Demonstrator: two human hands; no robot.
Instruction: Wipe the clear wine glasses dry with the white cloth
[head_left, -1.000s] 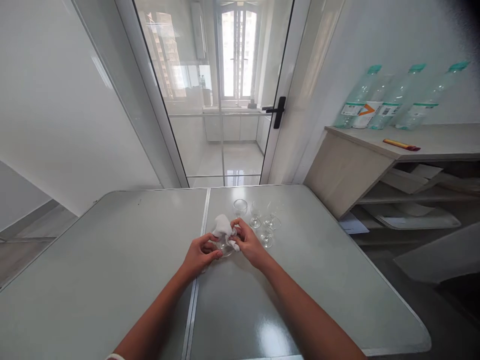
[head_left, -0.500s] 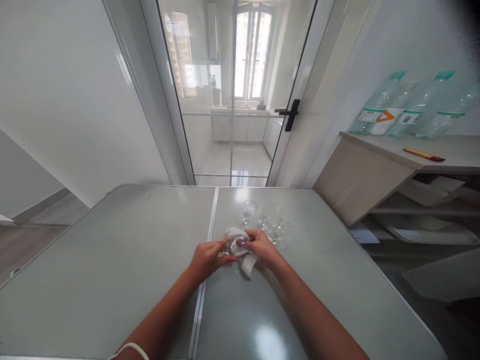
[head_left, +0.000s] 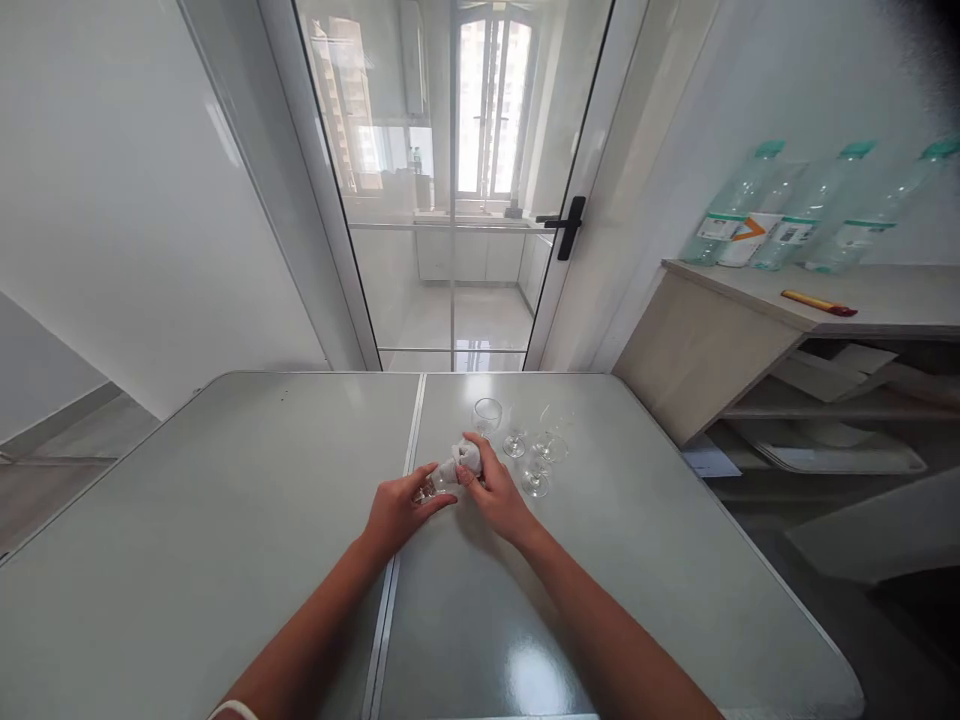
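Observation:
My left hand (head_left: 396,510) is closed around a clear drinking glass (head_left: 427,490), which lies tilted just above the table seam. In my right hand (head_left: 501,500) is a bunched white cloth (head_left: 468,457), pressed against the glass's right end. Part of the glass is hidden by fingers and cloth. Right behind the right hand stands a clear stemmed glass (head_left: 487,412), its lower part covered by the fingers. Several more stemmed glasses are grouped to the right, among them one in front (head_left: 535,482) and one farther back (head_left: 514,445).
The grey table (head_left: 247,520) has a metal seam running front to back. Behind it is a glass door (head_left: 495,265) with a black handle (head_left: 571,228). A wooden shelf unit (head_left: 720,340) on the right carries several plastic bottles (head_left: 795,215) and a yellow-red packet (head_left: 817,303).
The cloth's hanging end is gathered up into my right hand, which has moved slightly up and left. Both hands and the glass sit a little farther left as the view shifts.

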